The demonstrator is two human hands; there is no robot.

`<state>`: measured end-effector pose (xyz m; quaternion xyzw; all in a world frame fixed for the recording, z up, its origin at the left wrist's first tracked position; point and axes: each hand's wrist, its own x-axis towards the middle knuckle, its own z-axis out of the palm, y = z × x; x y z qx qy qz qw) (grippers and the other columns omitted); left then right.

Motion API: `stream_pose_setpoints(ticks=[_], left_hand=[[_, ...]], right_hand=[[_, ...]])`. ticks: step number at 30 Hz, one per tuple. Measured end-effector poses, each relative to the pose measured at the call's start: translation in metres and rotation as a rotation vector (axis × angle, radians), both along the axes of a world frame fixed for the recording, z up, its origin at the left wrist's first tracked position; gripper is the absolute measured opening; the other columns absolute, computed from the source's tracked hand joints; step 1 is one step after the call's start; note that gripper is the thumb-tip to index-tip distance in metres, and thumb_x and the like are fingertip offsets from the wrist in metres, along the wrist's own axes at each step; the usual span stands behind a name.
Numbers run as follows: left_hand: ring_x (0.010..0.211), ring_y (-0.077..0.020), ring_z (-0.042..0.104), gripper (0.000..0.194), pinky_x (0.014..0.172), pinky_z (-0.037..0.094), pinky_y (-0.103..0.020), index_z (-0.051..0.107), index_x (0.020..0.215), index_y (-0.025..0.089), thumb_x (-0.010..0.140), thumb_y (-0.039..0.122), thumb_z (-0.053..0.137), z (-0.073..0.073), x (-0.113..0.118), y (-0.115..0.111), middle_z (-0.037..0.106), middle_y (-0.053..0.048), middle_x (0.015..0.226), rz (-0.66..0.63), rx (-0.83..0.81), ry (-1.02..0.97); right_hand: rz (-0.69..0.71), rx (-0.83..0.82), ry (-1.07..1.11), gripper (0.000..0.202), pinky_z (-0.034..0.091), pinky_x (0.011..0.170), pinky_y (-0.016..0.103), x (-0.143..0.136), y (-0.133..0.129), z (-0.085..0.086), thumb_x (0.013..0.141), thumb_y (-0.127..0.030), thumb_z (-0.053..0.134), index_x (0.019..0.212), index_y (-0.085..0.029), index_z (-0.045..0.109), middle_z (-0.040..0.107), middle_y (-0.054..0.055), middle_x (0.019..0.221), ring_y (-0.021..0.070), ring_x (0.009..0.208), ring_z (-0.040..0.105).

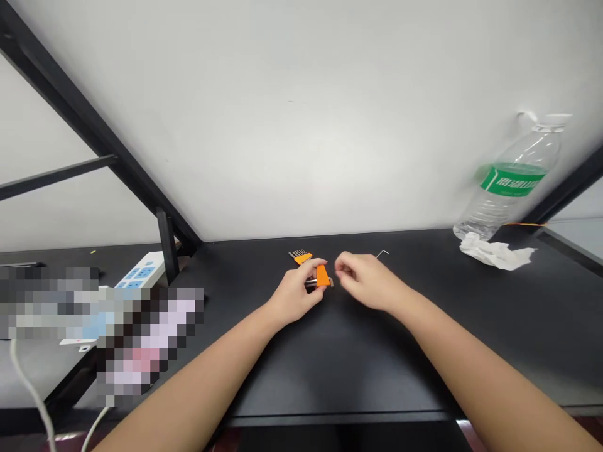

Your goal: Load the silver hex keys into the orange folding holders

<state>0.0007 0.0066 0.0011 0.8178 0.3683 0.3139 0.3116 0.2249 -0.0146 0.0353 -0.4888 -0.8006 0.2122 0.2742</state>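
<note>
My left hand point(294, 295) is closed around an orange hex key holder point(323, 275), thumb and fingers on either side. Metal keys show between its fingers. Just beyond these fingers is another orange part point(303, 258) with several thin metal key ends point(296, 253) sticking out; whether it joins the held part is hidden. Close to the right of the holder, my right hand point(367, 279) has its fingers curled into a pinch, and what is in them cannot be made out. A thin bent hex key point(383, 252) shows behind my right hand, partly covered by it.
A clear bottle with a green label point(513, 180) stands at the back right, with crumpled white tissue point(497, 252) before it. At left are a white power strip point(141, 273), a blurred-out pinkish object point(155, 345), a white cable point(31, 383) and black frame bars point(167, 248).
</note>
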Motion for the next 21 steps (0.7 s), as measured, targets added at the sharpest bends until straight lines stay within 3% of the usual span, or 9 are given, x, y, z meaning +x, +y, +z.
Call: stream_pose_setpoints(ticks=[2,4,7,11,15,18,21], left_hand=[[0.090,-0.0183,0.072,0.045,0.092,0.056,-0.036,0.053,0.130,0.022,0.085,0.017,0.061,0.001,0.000,0.000,0.074,-0.003,0.097,-0.025,-0.021,0.017],[0.091,-0.0185,0.072,0.044,0.093,0.056,-0.037,0.053,0.128,0.021,0.085,0.016,0.060,0.001,-0.001,-0.001,0.073,-0.003,0.097,-0.042,-0.059,0.035],[0.092,-0.0185,0.071,0.045,0.093,0.056,-0.038,0.051,0.129,0.022,0.085,0.014,0.057,-0.001,-0.001,-0.001,0.072,-0.003,0.099,-0.047,-0.118,0.035],[0.090,-0.0177,0.069,0.049,0.090,0.055,-0.036,0.047,0.129,0.022,0.083,0.011,0.058,-0.006,-0.002,0.002,0.069,-0.004,0.099,-0.018,-0.128,-0.024],[0.089,-0.0175,0.068,0.045,0.087,0.055,-0.035,0.047,0.124,0.022,0.083,0.013,0.060,-0.008,-0.002,0.003,0.069,-0.004,0.098,-0.016,-0.139,-0.081],[0.088,-0.0176,0.067,0.040,0.085,0.054,-0.034,0.048,0.120,0.022,0.083,0.015,0.061,-0.007,-0.002,0.004,0.068,-0.002,0.094,-0.009,-0.131,-0.076],[0.085,-0.0166,0.066,0.039,0.084,0.054,-0.033,0.050,0.120,0.022,0.083,0.016,0.062,-0.007,-0.002,0.004,0.068,-0.001,0.091,-0.015,-0.107,-0.096]], right_hand=[[-0.103,0.054,-0.194,0.011,0.037,0.067,0.028,0.026,0.009,0.001,0.087,-0.015,0.052,0.081,-0.022,0.058,0.064,0.003,0.083,0.0162,0.073,0.056],[-0.188,0.005,-0.346,0.014,0.038,0.067,0.028,0.051,0.019,-0.002,0.085,-0.013,0.054,0.078,-0.021,0.063,0.065,0.006,0.089,0.0170,0.077,0.058],[-0.200,-0.117,-0.438,0.018,0.038,0.066,0.027,0.071,0.031,-0.013,0.084,-0.013,0.058,0.091,-0.023,0.071,0.065,0.006,0.099,0.0175,0.079,0.060],[-0.164,-0.193,-0.494,0.018,0.036,0.060,0.027,0.064,0.031,-0.019,0.082,-0.011,0.057,0.085,-0.023,0.071,0.065,0.006,0.098,0.0157,0.072,0.057],[-0.151,-0.235,-0.524,0.012,0.032,0.055,0.028,0.046,0.021,-0.012,0.072,-0.009,0.064,0.070,-0.020,0.062,0.064,0.006,0.084,0.0165,0.064,0.054],[-0.035,-0.231,-0.323,0.012,0.034,0.056,0.027,0.037,0.014,-0.005,0.074,-0.011,0.063,0.071,-0.021,0.059,0.063,0.001,0.071,0.0156,0.062,0.054],[0.099,-0.167,-0.086,0.009,0.040,0.062,0.027,0.028,0.009,0.001,0.085,-0.016,0.057,0.081,-0.022,0.062,0.065,-0.001,0.075,0.0139,0.064,0.055]])
